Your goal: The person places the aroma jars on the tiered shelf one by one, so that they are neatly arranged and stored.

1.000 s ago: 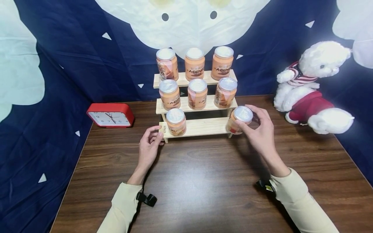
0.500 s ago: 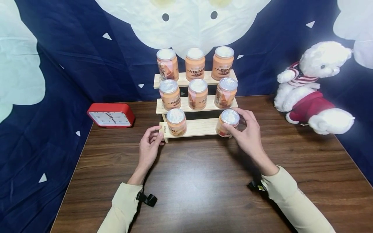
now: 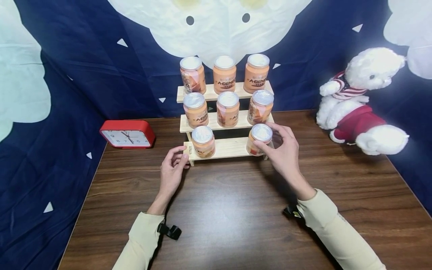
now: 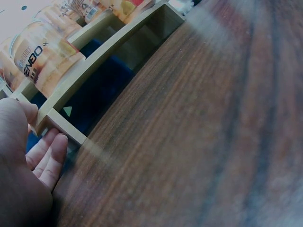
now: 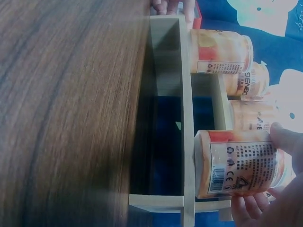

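jar in right hand at shelf edge

Far side of held jar hidden behind right hand. Labels on shelf jars too small to read in head view. Left hand cut off by left wrist picture's edge; table blurred there.

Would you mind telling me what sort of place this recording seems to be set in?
Probably a staged tabletop set rather than a real shop: a small wooden tiered rack of orange jars on a wooden table, a printed cartoon cloth backdrop, plus a plush bear and red clock.
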A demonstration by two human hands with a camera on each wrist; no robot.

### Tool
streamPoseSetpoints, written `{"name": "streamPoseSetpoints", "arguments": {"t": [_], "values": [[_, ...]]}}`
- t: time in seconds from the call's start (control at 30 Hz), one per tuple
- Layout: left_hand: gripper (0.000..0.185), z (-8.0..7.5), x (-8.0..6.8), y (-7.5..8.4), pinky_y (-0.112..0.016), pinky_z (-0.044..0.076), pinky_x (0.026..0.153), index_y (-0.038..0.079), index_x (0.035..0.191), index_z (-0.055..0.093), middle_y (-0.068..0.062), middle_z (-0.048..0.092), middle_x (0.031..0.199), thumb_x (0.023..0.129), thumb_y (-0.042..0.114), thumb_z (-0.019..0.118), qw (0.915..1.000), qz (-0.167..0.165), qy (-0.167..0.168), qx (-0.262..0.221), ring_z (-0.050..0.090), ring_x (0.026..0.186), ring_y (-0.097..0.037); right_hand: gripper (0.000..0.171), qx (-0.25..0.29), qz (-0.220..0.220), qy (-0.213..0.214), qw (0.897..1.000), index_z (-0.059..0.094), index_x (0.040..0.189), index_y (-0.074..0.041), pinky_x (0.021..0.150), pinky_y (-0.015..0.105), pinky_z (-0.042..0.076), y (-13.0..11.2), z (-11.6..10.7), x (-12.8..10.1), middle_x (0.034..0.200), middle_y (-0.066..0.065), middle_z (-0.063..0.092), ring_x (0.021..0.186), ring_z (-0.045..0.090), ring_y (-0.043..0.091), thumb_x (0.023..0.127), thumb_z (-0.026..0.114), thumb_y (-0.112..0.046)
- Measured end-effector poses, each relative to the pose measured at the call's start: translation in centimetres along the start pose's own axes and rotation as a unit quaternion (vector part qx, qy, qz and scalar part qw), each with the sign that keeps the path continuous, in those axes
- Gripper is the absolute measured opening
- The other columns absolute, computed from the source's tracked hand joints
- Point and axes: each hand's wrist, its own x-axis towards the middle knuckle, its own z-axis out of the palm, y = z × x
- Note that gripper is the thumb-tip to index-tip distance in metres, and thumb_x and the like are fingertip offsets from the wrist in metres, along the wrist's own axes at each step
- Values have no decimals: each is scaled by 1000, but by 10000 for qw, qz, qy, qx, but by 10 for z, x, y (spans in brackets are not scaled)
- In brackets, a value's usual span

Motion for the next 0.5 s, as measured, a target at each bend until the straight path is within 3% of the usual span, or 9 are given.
{"name": "streamPoseSetpoints", "arguments": {"t": [0.23, 0.5], "values": [[30, -1, 0, 1, -23, 64, 74, -3, 137, 68, -17, 74, 105, 108, 1, 69, 10000, -29, -7, 27, 71, 85, -9, 67, 56, -55, 209, 9998, 76, 139, -7, 97, 46, 55, 3, 4, -1, 125, 15, 68, 114, 66, 20, 78, 102, -7], [30, -1, 0, 0, -23, 64, 75, -3, 138, 68, -17, 74, 106, 108, 0, 69, 10000, -38, 12, 25, 71, 86, -9, 73, 1, -169, 84, 9998, 72, 144, -8, 94, 31, 52, 8, 3, -5, 127, 15, 69, 114, 62, 18, 78, 103, -10]]}}
